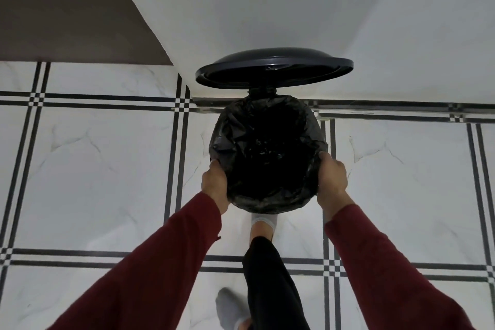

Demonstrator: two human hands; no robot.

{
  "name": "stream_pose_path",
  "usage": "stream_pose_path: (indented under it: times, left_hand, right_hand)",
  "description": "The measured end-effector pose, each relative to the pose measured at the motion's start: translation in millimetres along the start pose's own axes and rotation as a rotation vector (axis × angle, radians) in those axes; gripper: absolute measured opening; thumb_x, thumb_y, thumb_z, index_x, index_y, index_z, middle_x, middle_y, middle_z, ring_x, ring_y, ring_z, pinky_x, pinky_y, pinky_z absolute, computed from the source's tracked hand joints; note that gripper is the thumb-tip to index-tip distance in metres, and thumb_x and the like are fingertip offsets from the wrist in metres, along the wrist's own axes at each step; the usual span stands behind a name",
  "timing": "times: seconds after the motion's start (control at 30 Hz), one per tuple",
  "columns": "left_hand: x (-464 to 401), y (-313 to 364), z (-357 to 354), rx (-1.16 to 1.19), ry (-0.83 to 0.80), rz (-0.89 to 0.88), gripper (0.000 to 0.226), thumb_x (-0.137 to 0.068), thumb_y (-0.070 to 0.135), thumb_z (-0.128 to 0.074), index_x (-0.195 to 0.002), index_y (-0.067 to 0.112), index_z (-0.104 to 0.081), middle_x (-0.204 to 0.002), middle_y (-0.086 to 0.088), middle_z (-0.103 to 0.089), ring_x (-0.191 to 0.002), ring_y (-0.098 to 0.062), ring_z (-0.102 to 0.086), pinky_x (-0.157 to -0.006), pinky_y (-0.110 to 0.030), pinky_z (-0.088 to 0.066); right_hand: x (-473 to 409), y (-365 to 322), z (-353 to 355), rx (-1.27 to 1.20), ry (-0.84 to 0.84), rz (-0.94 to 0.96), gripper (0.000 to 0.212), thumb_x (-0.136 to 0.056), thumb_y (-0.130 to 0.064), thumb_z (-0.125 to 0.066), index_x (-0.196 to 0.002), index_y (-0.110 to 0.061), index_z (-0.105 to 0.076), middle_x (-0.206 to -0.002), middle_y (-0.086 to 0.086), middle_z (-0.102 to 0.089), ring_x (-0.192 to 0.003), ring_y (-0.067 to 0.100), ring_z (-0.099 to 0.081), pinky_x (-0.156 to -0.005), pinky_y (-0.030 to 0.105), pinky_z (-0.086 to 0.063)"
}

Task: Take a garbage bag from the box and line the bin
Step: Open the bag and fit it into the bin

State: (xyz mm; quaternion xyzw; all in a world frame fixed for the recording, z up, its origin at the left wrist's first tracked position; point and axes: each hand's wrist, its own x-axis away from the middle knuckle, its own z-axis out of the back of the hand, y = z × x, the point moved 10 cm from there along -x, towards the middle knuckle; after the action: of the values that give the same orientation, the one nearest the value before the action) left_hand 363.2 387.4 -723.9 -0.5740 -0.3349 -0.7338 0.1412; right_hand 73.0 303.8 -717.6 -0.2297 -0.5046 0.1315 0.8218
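Over the tiled floor [107,169], my left hand [215,183] and right hand [332,178] grip the black garbage bag [265,153] at the bin rim, fingers curled around the plastic, lid [273,68] raised.

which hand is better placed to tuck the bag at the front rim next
Roughly even, slightly the left hand: it grips the garbage bag lower, nearer the front rim; the right hand holds higher on the side.

The bin [267,206] stands on the floor [107,169] against the wall [294,8], its lid [273,68] raised behind it. The garbage bag [267,153] sits in the bin, folded over its rim. The left hand [214,182] holds the rim's left side, the right hand [332,179] its right. One foot [263,225] is just before the bin.
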Motion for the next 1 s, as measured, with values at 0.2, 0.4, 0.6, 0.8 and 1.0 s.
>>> stream_pose_path:
  times: [0.2,0.4,0.6,0.8,1.0]
  left_hand:
    - [-2,-16,-2,0.192,-0.053,0.087,0.023,-0.097,0.031,-0.051,-0.100,0.019,-0.069,-0.105,-0.003,-0.069,-0.096,-0.023,-0.064,-0.080,-0.040,-0.057]
    - [-2,-28,10,0.177,-0.128,0.167,0.018,-0.088,0.024,-0.054,-0.102,0.022,-0.066,-0.127,-0.004,-0.059,-0.118,-0.028,-0.052,-0.103,-0.053,-0.043]
    - [-11,-30,1,0.125,-0.322,0.012,0.086,-0.074,-0.029,-0.035,-0.136,0.029,-0.050,-0.124,-0.016,-0.063,-0.106,-0.030,-0.065,-0.086,-0.036,-0.059]
    - [-26,-10,22,-0.540,-0.048,-0.401,0.075,-0.075,-0.010,-0.065,-0.139,0.026,-0.052,-0.093,-0.007,-0.073,-0.092,-0.024,-0.072,-0.085,-0.041,-0.061]
    - [-32,-6,37,-0.607,0.145,-0.345,0.036,-0.086,0.005,-0.058,-0.118,0.016,-0.070,-0.089,-0.004,-0.071,-0.068,-0.019,-0.062,-0.058,-0.028,-0.050]
  right_hand:
    - [-7,37,-31,-0.476,-0.346,-0.356,0.049,-0.087,-0.042,-0.056,-0.126,-0.017,-0.070,-0.127,0.011,-0.070,-0.120,0.037,-0.064,-0.108,0.057,-0.043]
    - [-9,53,-19,-0.551,-0.373,-0.372,0.016,-0.069,-0.013,-0.046,-0.078,-0.016,-0.059,-0.088,0.006,-0.056,-0.089,0.029,-0.057,-0.093,0.055,-0.048]
    - [-4,70,-27,-0.382,-0.422,-0.296,0.065,-0.060,0.019,-0.033,-0.116,0.007,-0.062,-0.124,0.018,-0.066,-0.109,0.033,-0.067,-0.102,0.040,-0.052]
    - [-9,78,-6,-0.089,-0.288,-0.294,0.024,-0.096,0.006,-0.048,-0.088,-0.014,-0.060,-0.096,0.004,-0.062,-0.099,0.019,-0.060,-0.089,0.036,-0.050]
    - [-7,75,-15,-0.414,-0.301,-0.348,0.019,-0.094,-0.007,-0.047,-0.103,-0.003,-0.063,-0.111,0.015,-0.066,-0.094,0.027,-0.070,-0.082,0.041,-0.064]
